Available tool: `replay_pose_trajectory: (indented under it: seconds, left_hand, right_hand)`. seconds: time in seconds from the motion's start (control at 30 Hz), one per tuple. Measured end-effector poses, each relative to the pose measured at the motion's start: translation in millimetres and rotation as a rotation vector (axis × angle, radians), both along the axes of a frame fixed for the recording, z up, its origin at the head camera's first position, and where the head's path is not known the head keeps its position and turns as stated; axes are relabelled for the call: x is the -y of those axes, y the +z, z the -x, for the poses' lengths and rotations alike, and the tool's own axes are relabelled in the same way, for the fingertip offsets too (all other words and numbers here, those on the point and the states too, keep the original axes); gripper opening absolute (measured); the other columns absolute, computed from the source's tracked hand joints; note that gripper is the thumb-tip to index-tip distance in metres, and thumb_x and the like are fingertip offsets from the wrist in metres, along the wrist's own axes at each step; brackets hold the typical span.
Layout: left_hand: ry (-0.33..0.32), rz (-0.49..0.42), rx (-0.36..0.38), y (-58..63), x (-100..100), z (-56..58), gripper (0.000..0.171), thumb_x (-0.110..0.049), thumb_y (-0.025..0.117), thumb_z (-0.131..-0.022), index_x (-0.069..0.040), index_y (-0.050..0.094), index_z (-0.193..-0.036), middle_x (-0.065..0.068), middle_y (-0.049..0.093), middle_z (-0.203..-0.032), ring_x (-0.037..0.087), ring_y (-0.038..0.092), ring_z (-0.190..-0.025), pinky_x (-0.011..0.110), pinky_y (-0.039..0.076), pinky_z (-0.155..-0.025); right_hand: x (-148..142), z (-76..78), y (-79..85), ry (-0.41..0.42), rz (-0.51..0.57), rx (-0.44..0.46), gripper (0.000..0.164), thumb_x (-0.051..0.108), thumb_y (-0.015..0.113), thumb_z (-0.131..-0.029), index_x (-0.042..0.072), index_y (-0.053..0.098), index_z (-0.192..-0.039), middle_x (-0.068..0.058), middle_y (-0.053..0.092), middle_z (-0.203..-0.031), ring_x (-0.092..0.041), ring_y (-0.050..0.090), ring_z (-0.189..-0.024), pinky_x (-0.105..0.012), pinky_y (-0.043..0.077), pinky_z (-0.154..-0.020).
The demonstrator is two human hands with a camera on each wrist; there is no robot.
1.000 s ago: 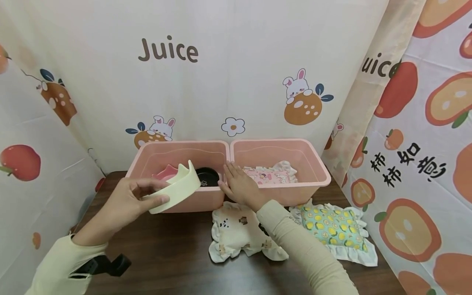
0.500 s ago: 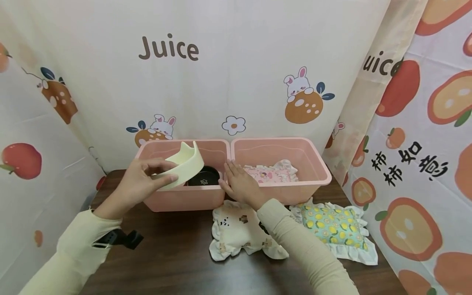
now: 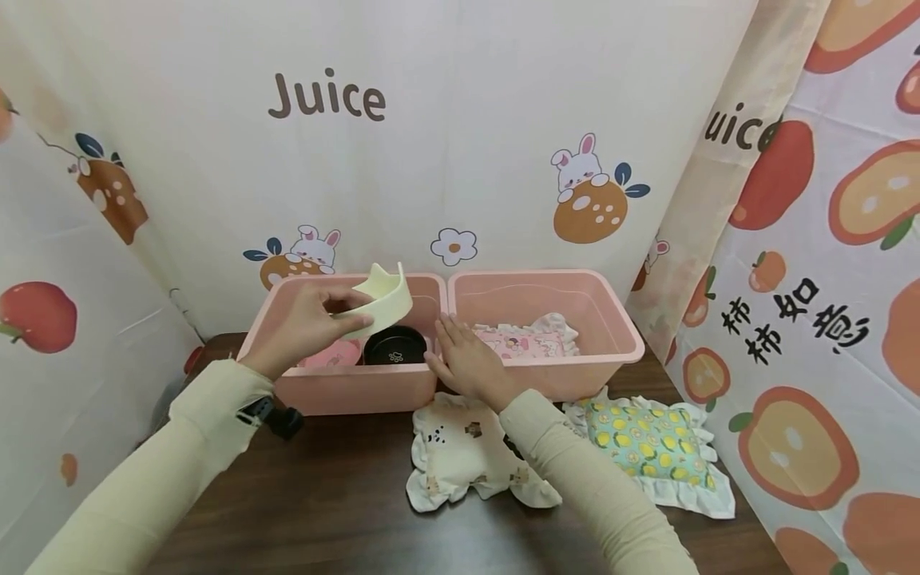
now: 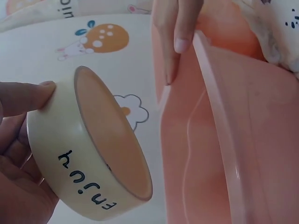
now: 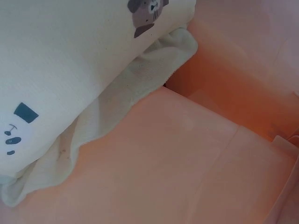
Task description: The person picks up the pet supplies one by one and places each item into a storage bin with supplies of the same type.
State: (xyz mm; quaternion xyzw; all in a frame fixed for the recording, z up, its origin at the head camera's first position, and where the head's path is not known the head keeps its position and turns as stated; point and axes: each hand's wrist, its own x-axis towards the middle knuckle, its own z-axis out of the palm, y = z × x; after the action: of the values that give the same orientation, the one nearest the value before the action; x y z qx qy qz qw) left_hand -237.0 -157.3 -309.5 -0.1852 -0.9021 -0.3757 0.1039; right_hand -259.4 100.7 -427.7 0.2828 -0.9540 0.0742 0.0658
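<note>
Because its side is pinched between the thumb and fingers of the left hand [image 3: 309, 323], the pale cream, smooth round bowl with two ear-like points [image 3: 391, 305] hangs tilted above the pink plastic left bin [image 3: 366, 391], not touching what lies inside. That side grip probably suits so smooth a wall, leaving the far side and underside free of fingers; the left wrist view shows dark "Enjoy" lettering on the wall. Below, towards the left bin's near edge, a black round bowl with a paw print [image 3: 395, 347] lies beside a pink bowl [image 3: 338, 354], partly hidden by the left hand. The right hand [image 3: 470, 355] grips nothing: its fingers stretch nearly straight across the near corners where the left bin meets the matching pink right bin [image 3: 568, 379], a pose that seems to steady both. Inside the right bin is a pink printed cushion with a white ruffle [image 3: 532, 343]. Both bins stand side by side by the far edge of the dark brown wooden table [image 3: 345, 495], likely within easy reach. Before them lie a cream ruffled cushion with animal prints [image 3: 460, 455], partly under the right forearm, and, towards the table's right edge, a teal lemon-print cushion with a white ruffle [image 3: 647, 439].
</note>
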Motion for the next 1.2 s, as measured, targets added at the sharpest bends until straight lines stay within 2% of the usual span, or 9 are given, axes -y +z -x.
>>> replay_pose_trajectory:
  seconds: [0.1, 0.17, 0.27, 0.33, 0.47, 0.73, 1.07, 1.2]
  left_hand:
    - [0.008, 0.028, 0.093, -2.7, -3.1, 9.1, 0.032, -0.036, 0.076, -0.082, -0.019, 0.074, -0.109, 0.000, 0.072, -0.098, 0.017, 0.064, -0.083, 0.029, 0.054, -0.069]
    - [-0.015, 0.008, 0.157, -5.4, -5.9, 15.3, 0.034, -0.032, 0.073, -0.085, -0.013, 0.071, -0.114, 0.006, 0.071, -0.104, 0.022, 0.063, -0.086, 0.029, 0.054, -0.070]
    - [-0.032, -0.016, 0.184, -11.9, -11.0, 25.3, 0.032, -0.025, 0.072, -0.087, -0.009, 0.070, -0.114, 0.009, 0.070, -0.104, 0.023, 0.061, -0.086, 0.027, 0.052, -0.069]
    - [-0.057, -0.080, 0.215, -18.2, -15.4, 32.7, 0.028, -0.016, 0.072, -0.086, -0.004, 0.070, -0.112, 0.012, 0.069, -0.102, 0.025, 0.059, -0.085, 0.025, 0.053, -0.069]
    - [-0.081, -0.126, 0.209, -32.6, -21.5, 45.9, 0.023, -0.007, 0.073, -0.083, 0.001, 0.072, -0.105, 0.015, 0.068, -0.095, 0.025, 0.057, -0.079, 0.023, 0.051, -0.066]
    - [-0.083, -0.087, 0.184, -59.2, -29.7, 67.5, 0.019, -0.002, 0.073, -0.081, 0.006, 0.072, -0.098, 0.015, 0.070, -0.086, 0.021, 0.054, -0.073, 0.023, 0.046, -0.063]
    - [-0.061, -0.053, 0.186, -81.9, -38.7, 78.3, 0.018, -0.001, 0.074, -0.080, 0.007, 0.072, -0.096, 0.015, 0.069, -0.082, 0.022, 0.055, -0.072, 0.025, 0.046, -0.065]
    - [-0.088, -0.057, 0.148, -91.8, -42.7, 82.3, 0.016, 0.001, 0.075, -0.077, 0.009, 0.073, -0.091, 0.016, 0.070, -0.079, 0.021, 0.057, -0.070, 0.026, 0.046, -0.064]
  right_hand:
    - [0.7, 0.1, -0.2, -0.006, -0.004, 0.009, 0.068, 0.047, 0.028, -0.102, -0.001, 0.024, -0.150, -0.016, 0.020, -0.158, -0.029, 0.015, -0.146, -0.040, 0.019, -0.117]
    - [1.1, 0.2, 0.4, -0.010, -0.010, 0.015, 0.068, 0.048, 0.027, -0.102, -0.001, 0.023, -0.150, -0.015, 0.019, -0.158, -0.029, 0.015, -0.147, -0.040, 0.018, -0.117]
    - [1.4, 0.0, 2.1, -0.019, -0.023, 0.021, 0.068, 0.048, 0.027, -0.102, 0.000, 0.022, -0.151, -0.015, 0.018, -0.159, -0.028, 0.014, -0.147, -0.039, 0.018, -0.117]
    - [1.2, -0.2, 2.8, -0.020, -0.026, 0.022, 0.068, 0.048, 0.027, -0.102, 0.000, 0.022, -0.151, -0.015, 0.018, -0.158, -0.027, 0.014, -0.147, -0.039, 0.019, -0.117]
    - [0.9, -0.3, 3.1, -0.018, -0.028, 0.023, 0.068, 0.047, 0.027, -0.102, 0.000, 0.023, -0.151, -0.015, 0.019, -0.158, -0.027, 0.014, -0.147, -0.039, 0.020, -0.117]
    - [1.7, 1.0, 2.0, -0.009, -0.029, 0.022, 0.068, 0.047, 0.027, -0.102, -0.001, 0.025, -0.150, -0.015, 0.019, -0.158, -0.028, 0.015, -0.146, -0.040, 0.019, -0.117]
    - [2.5, 0.6, 2.1, -0.019, -0.029, 0.035, 0.068, 0.048, 0.026, -0.102, 0.000, 0.023, -0.151, -0.013, 0.016, -0.159, -0.028, 0.014, -0.147, -0.039, 0.018, -0.117]
    - [2.2, 0.9, 1.9, -0.020, -0.031, 0.022, 0.068, 0.048, 0.027, -0.102, 0.000, 0.024, -0.150, -0.014, 0.018, -0.159, -0.028, 0.015, -0.147, -0.039, 0.019, -0.117]
